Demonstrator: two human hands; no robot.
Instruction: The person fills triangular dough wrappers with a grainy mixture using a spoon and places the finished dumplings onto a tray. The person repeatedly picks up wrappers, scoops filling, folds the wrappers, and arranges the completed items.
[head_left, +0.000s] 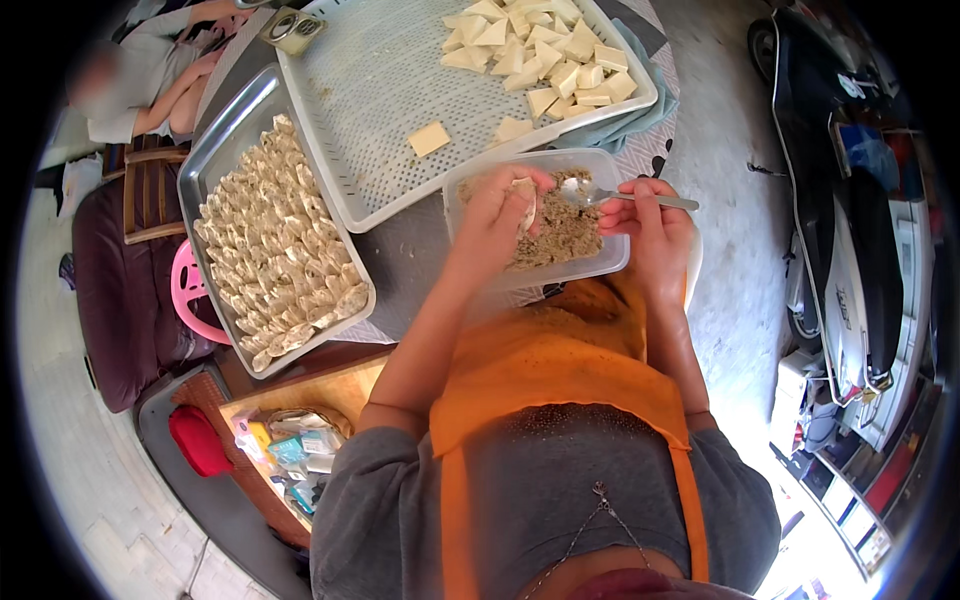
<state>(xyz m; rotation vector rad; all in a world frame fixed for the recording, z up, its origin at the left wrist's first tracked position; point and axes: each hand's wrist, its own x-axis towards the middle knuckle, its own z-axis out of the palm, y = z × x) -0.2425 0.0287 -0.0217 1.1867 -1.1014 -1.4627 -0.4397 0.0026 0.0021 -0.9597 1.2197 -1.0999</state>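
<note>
My left hand (496, 214) grips a pale, filled piece (529, 202) that looks like tofu or wrapper, above a translucent plastic tub (616, 259). Inside the tub lies a crumbly brown filling (559, 236). A metal spoon (664, 200) is held by its handle in my right hand (651, 225), at the tub's right side; the bowl of the spoon is over the filling. Beyond the tub, a perforated white plastic tray (375, 135) bears a heap of cut pale pieces (540, 52) that look like tofu. One loose pale piece (428, 139) lies apart near its front.
To the left, a metal tray (259, 90) holds rows of filled pieces (277, 247). A light blue cloth (611, 131) is under the white tray's right corner. A person (161, 82) sits at the upper left. A scooter (847, 210) stands on the right.
</note>
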